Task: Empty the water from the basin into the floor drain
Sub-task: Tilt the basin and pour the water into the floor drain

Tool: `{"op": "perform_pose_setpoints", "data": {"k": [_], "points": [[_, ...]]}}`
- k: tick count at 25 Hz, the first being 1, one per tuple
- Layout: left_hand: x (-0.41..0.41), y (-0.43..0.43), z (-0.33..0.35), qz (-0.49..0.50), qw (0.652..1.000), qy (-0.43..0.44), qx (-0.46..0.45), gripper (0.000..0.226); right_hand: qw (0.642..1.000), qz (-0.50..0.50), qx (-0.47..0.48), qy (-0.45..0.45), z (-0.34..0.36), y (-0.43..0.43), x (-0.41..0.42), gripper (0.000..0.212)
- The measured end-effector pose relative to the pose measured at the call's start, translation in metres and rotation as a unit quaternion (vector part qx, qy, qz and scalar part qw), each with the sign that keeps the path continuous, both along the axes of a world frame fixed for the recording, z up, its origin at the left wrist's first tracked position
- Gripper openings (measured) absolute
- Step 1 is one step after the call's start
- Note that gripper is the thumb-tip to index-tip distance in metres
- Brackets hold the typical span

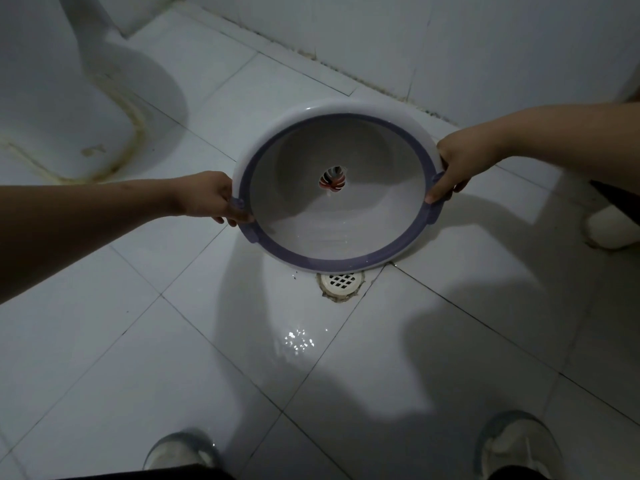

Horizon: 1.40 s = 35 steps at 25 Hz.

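A round white basin [332, 230] with a purple rim and a small leaf picture at its bottom is tilted steeply toward me, its inside facing the camera. My left hand [211, 199] grips its left rim handle and my right hand [453, 164] grips the right one. The basin's lower edge hangs just above the round white floor drain [341, 282], partly covering the drain's far side. Only a thin film of water shows in the basin's lower part. A wet patch [298, 341] glistens on the tiles in front of the drain.
A white toilet base [65, 109] with yellowed sealant stands at the left. A tiled wall [450, 46] runs behind the basin. My two shoes [180, 452] [516, 445] stand at the bottom edge. A pale object [609, 230] sits at the right edge.
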<state>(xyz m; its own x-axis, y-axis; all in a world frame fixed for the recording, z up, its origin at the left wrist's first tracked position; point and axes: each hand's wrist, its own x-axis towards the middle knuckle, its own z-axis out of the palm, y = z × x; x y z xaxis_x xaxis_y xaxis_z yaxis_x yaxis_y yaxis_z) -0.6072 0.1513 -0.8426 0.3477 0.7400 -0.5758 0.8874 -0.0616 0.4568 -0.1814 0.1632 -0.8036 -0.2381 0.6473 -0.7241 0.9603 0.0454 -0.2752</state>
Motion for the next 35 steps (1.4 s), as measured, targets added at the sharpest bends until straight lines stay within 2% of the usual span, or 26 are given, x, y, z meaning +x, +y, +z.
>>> {"op": "perform_pose_setpoints", "data": {"k": [9,13,20,26,30,35], "points": [[0.003,-0.011,0.017,-0.067,0.996,0.040,0.031,0.026,0.999,0.037,0.000,-0.008,0.006,-0.005,-0.005,0.027],[0.002,-0.020,0.021,-0.085,0.996,0.027,0.029,0.022,0.998,0.058,0.013,-0.016,0.010,-0.008,-0.009,0.024],[0.001,-0.024,0.026,-0.110,0.991,0.030,0.064,0.019,0.996,0.082,0.040,-0.015,0.017,-0.012,-0.009,0.027],[-0.003,-0.022,0.026,-0.122,0.986,0.049,0.099,0.034,0.991,0.110,0.072,-0.028,0.020,-0.017,-0.003,0.032],[-0.004,-0.026,0.025,-0.131,0.982,0.042,0.125,0.036,0.986,0.135,0.091,-0.038,0.020,-0.020,-0.001,0.041],[-0.001,-0.033,0.028,-0.152,0.973,0.043,0.166,0.039,0.978,0.167,0.118,-0.031,0.022,-0.021,0.002,0.040]]}}
